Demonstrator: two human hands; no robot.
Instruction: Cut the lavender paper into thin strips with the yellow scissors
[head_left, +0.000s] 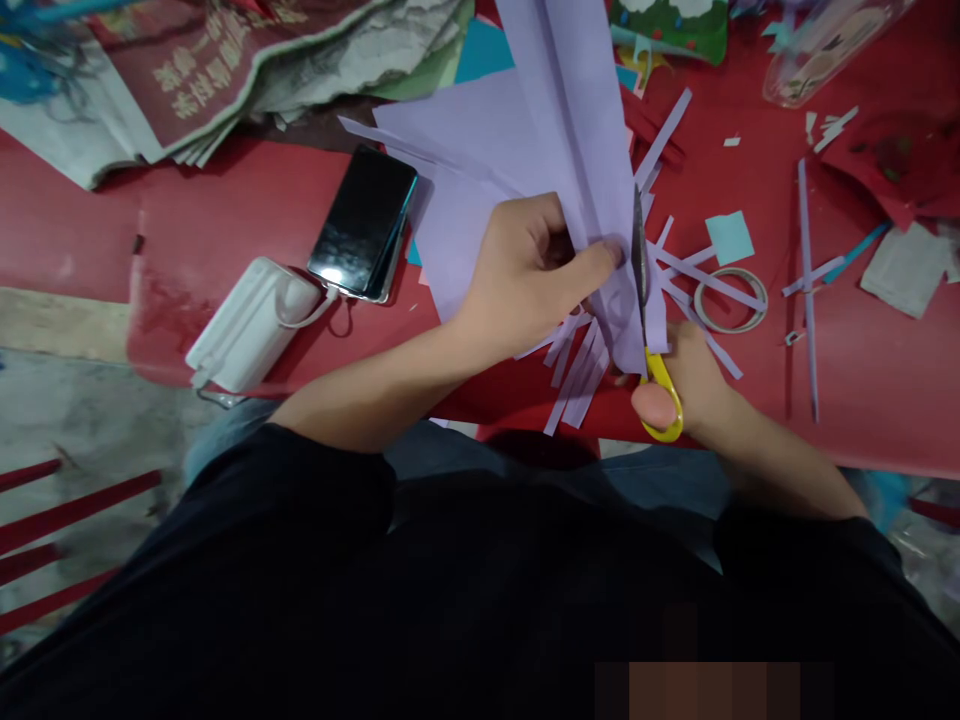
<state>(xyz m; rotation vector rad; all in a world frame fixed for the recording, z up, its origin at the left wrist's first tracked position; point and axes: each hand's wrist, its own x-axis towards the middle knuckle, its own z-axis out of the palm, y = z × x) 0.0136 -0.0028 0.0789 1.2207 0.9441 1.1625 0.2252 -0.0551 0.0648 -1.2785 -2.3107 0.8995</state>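
Observation:
My left hand pinches a folded sheet of purple paper near its lower right edge. In my right hand is a pair of scissors with yellow handles, my thumb through one loop. The blades lie along the right edge of the paper, with a narrow flap of it on their right side. Below the paper several cut purple strips lie on the red table, and more strips are scattered to the right. Another flat purple sheet rests under the held one.
On the left a black phone is cabled to a white power bank. Newspapers and crumpled paper cover the back left. To the right are a tape roll, a light blue paper square and a clear plastic case.

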